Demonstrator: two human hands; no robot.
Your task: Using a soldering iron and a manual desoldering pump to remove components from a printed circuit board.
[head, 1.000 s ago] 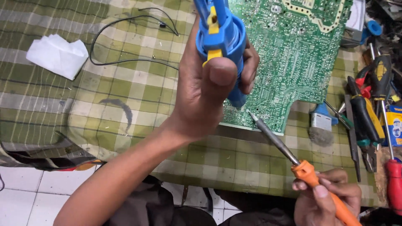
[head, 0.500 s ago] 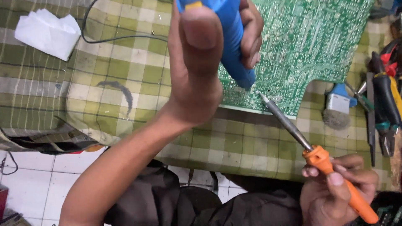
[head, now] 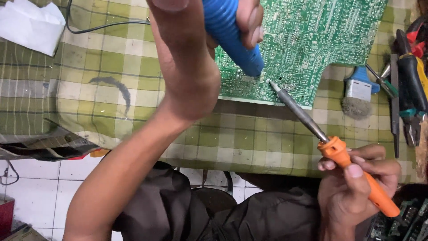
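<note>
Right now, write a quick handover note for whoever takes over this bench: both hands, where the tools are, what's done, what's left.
Left hand: gripping the blue desoldering pump, its tip down on the green circuit board.
Right hand: holding the orange-handled soldering iron, its tip on the board's near edge, just right of the pump tip.
Board lies solder side up on the checked cloth; wire brush and pliers to its right.
Done: both tools at one spot. Whether solder has been cleared cannot be seen.

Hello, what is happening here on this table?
A person works on a green circuit board lying on a checked cloth. The left hand holds a blue suction tool down at the board. The right hand holds an orange-handled soldering iron, its tip at the board's edge. Pliers lie at the right.
</note>
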